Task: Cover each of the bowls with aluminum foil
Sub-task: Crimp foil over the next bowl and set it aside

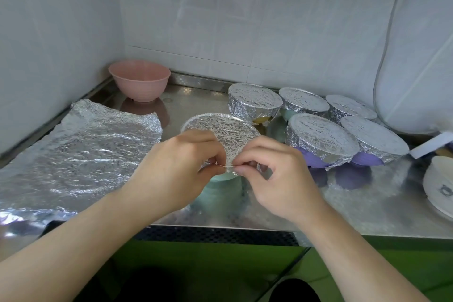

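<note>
Partly hidden: green bowl | both hands pinch foil

A home kitchen is showing here: white glazed wall tiles are meeting in a corner behind a stainless steel counter, with green cabinet fronts running below its edge. Household tableware is sitting on the steel, namely a pink bowl, several foil-covered bowls, and a loose sheet of aluminum foil lying at the left.
</note>
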### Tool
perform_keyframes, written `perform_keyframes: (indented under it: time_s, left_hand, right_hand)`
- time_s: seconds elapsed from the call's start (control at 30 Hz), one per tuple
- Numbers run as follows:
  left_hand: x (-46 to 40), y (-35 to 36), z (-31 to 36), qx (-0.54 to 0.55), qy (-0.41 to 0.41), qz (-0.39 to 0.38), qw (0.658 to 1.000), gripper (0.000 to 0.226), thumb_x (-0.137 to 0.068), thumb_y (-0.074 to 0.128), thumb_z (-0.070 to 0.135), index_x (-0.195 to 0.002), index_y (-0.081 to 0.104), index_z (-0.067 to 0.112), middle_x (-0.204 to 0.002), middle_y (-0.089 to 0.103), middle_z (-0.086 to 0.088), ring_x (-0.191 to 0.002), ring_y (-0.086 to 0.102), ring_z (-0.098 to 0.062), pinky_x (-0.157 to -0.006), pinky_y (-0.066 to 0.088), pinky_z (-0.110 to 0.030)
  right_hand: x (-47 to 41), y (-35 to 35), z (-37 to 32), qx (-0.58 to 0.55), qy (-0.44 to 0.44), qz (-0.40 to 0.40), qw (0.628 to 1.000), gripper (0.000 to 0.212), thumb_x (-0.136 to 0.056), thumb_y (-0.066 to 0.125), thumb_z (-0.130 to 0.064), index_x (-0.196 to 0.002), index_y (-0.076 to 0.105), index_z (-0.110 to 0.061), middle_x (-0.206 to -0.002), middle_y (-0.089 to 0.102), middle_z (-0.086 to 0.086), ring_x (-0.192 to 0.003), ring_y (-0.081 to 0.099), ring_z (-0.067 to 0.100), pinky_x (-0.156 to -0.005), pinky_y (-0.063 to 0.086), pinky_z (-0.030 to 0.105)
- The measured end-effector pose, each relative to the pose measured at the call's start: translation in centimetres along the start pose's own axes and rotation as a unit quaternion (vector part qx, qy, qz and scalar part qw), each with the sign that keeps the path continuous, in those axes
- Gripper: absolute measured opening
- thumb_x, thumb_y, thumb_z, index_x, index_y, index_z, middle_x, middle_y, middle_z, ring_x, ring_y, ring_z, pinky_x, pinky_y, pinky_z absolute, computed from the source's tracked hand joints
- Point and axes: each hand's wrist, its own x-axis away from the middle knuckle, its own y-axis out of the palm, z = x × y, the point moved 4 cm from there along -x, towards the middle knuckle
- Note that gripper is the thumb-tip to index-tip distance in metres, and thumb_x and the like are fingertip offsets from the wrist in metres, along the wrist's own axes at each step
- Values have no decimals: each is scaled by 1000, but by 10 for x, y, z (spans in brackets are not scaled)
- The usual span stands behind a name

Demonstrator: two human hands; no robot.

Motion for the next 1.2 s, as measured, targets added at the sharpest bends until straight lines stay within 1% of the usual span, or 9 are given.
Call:
perform_keyframes:
  time_s: [0.13,0.3,0.43,0.57,0.77,0.9,0.97,1.1,1.2]
  left_hand:
    - [-1,0,0,7,-4,-5,1000,11,-89,77,33,-90,67,35,-88,55,20,-77,50,-3,-63,53,-37]
    - [0,2,2,3,2,8,1000,11,-89,77,34,-89,66,30,-89,54,19,-76,48,-4,-60,53,-38]
    - [0,0,0,8,0,6,1000,12,-89,78,31,-88,66,31,-85,52,20,-75,49,-5,-60,52,-38]
    - [-1,0,1,6,-1,5,1000,12,-88,78,33,-88,66,33,-86,53,19,-76,49,-4,-60,53,-38]
    - [2,3,3,-14,-1,18,1000,14,-88,78,31,-89,64,28,-91,56,15,-78,50,-5,-57,54,-40]
    - [1,2,3,-15,4,14,1000,12,-89,76,32,-89,64,30,-89,56,15,-78,51,-6,-58,54,-40]
    - [1,1,4,-13,8,11,1000,13,-88,77,33,-88,64,30,-89,56,15,-78,53,-7,-58,54,-39]
    - [2,1,6,-53,26,21,998,19,-84,77,40,-88,65,25,-89,57,13,-78,58,-13,-51,53,-38]
    - [3,2,5,-52,28,30,998,21,-83,80,35,-84,63,23,-87,58,11,-76,57,-15,-50,52,-39]
  right_hand:
    - [2,-4,3,19,-1,9,1000,13,-88,84,0,-84,80,-12,-91,69,-8,-84,63,4,-79,44,15]
    - [0,2,-4,25,-17,6,1000,12,-89,83,-1,-84,79,-12,-90,67,-8,-81,59,1,-77,42,13]
    - [1,-3,2,4,-8,3,1000,10,-88,86,-3,-86,80,-11,-92,68,-8,-80,63,7,-75,47,17]
    - [1,-4,5,23,-10,14,1000,12,-88,85,-1,-83,80,-12,-91,69,-7,-82,64,7,-75,50,22]
    - [1,1,-1,28,-19,9,999,11,-89,84,-3,-84,79,-12,-90,67,-8,-83,61,4,-76,43,15]
    - [2,-3,4,20,-19,7,1000,9,-89,86,-5,-88,80,-12,-94,68,-8,-85,64,6,-77,52,26]
    - [3,-3,5,26,-18,14,999,10,-89,85,-4,-86,79,-12,-93,68,-8,-85,65,9,-76,53,30]
    - [2,3,-2,37,-29,29,998,11,-88,84,-3,-83,80,-12,-89,68,-7,-84,63,10,-75,50,25]
    - [1,4,-4,30,-30,19,999,10,-88,85,-4,-84,80,-12,-90,67,-6,-84,63,10,-75,49,24]
